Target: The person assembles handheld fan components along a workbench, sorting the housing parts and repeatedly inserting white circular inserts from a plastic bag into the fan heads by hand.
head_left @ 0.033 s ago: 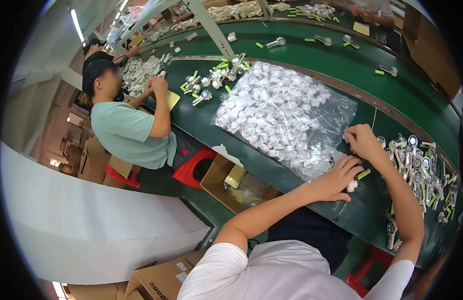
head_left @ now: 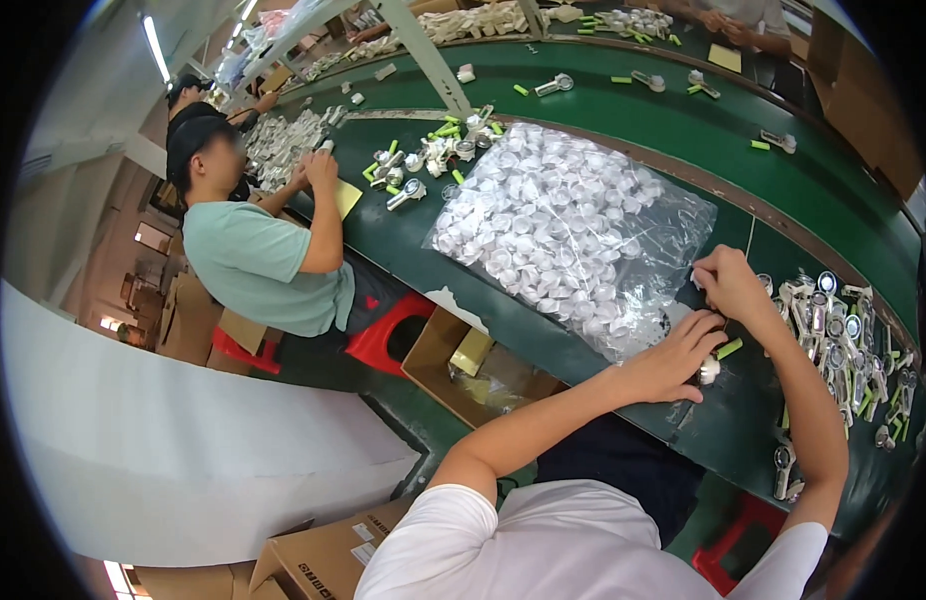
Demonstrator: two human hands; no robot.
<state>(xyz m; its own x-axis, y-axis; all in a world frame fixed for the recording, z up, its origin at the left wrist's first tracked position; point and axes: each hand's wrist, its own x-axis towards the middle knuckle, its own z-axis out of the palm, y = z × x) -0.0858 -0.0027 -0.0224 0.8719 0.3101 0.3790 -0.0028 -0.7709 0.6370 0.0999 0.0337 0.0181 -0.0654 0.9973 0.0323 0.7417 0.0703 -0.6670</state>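
At five o'clock from the middle of the clear bag (head_left: 675, 243) of small white cups (head_left: 553, 220), your left hand (head_left: 673, 358) held the white-and-green piece (head_left: 710, 373) between thumb and fingers. Your right hand (head_left: 731, 284) was toward four o'clock, by the bag's edge, its fingertips drawn narrow; I couldn't tell whether they pinched anything. The bag lay on the dark green table (head_left: 753, 405). Toward four o'clock from your right hand lay a pile of long-handled parts (head_left: 833, 340); at nine o'clock from the bag sat a co-worker (head_left: 258, 245).
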